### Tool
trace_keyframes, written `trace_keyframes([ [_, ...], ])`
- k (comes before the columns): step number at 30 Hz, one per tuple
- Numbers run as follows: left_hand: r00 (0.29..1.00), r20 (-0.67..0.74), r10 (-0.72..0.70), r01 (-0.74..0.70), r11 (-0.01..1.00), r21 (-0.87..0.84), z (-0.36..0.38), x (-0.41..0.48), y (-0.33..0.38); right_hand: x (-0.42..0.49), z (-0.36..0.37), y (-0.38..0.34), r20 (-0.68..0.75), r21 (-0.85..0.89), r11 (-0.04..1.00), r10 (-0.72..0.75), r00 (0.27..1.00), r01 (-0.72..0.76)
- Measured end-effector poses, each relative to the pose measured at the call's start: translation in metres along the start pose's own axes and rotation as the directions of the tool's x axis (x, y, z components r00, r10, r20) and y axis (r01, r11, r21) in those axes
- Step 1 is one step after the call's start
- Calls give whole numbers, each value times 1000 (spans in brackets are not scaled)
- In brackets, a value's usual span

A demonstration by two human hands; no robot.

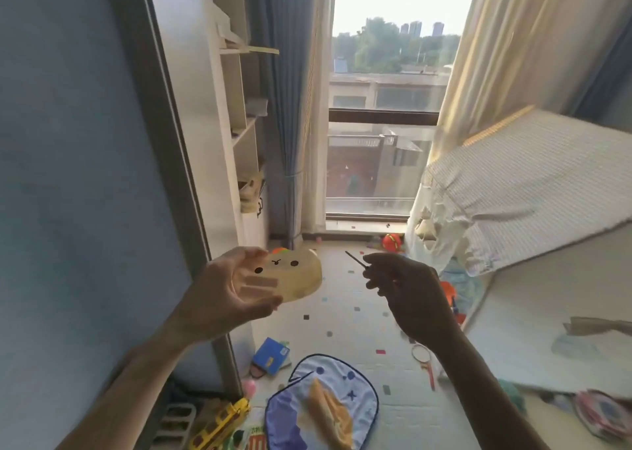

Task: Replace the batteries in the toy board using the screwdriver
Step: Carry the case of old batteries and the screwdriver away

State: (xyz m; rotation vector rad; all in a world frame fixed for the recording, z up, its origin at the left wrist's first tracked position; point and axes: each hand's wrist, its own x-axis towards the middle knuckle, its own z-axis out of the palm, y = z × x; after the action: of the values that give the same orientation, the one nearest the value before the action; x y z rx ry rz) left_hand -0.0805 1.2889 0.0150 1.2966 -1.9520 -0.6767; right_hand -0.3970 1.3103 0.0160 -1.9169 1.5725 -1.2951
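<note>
Tan wooden toy board with a painted animal face (pixel 290 277) sat clamped in the left hand (pixel 225 289), thumb under, fingers over the top edge, held in mid-air above the speckled floor mat (pixel 345 316). Right hand (pixel 407 295) was closed on a thin dark screwdriver (pixel 355 260), tip aimed at the board, well apart from it. Risks as judged: face side showed, no battery cover visible, so the board likely needed flipping; an unsupported board could let the tip slip, and a loose screw could vanish in floor clutter.

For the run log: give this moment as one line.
left hand: holds toy board | right hand: holds screwdriver, tip toward board, not touching | both raised above floor | battery cover: cannot tell
</note>
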Motion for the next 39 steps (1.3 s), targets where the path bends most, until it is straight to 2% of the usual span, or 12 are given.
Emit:
trace_keyframes([
  [7, 997, -4, 78, -77, 994, 78, 23, 172, -54, 143, 33, 84, -32, 19, 998, 60, 998, -59],
  [15, 993, -20, 116, -115, 992, 51, 17, 400, -110, 348, 77, 152, -86, 49, 989, 141, 986, -138],
  [23, 993, -26, 119, -117, 991, 70, 21, 608, -175, 546, 104, 241, -132, -70, 994, 74, 989, -83],
  [31, 992, -60, 113, -109, 992, 69, 46, 828, -236, 769, 135, 352, -112, 8, 999, 39, 993, -39],
  [39, 987, -139, 81, -67, 992, 106, 46, 1021, -278, 973, 164, 420, -72, 42, 999, 8, 997, -5],
])
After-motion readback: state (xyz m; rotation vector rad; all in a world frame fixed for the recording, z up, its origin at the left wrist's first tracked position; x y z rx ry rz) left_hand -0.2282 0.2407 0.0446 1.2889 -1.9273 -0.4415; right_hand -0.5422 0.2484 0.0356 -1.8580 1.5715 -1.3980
